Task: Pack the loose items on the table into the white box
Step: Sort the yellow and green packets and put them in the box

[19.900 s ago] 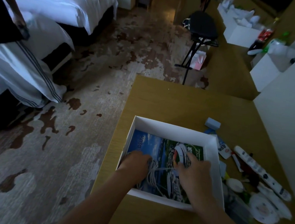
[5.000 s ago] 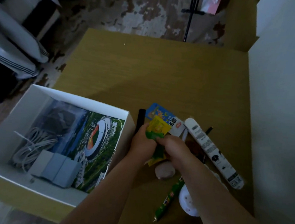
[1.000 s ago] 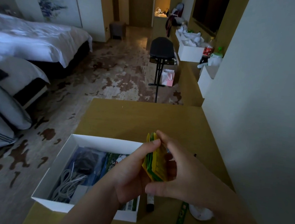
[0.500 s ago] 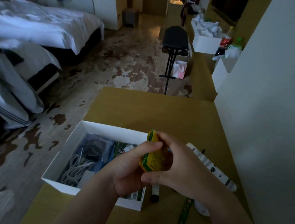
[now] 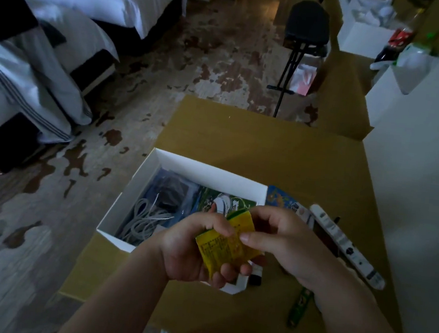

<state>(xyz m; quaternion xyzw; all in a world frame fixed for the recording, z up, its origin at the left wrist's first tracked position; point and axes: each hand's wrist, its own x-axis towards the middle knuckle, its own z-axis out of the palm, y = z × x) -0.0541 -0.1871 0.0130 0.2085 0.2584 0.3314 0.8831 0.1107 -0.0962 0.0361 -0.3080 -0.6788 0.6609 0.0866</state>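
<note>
Fine print on yellow packet (image 5: 229,243), white tube (image 5: 346,249), all illegible

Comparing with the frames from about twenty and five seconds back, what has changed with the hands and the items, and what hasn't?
Twenty seconds ago both hands pressed items down inside the white box. Since then grey blocks were added there, then the yellow packets were picked off the table and lifted; the left hand and right hand now grip them above the box's near right corner. The coiled white cable stays inside; the long white tube and green stick remain on the table.
</note>
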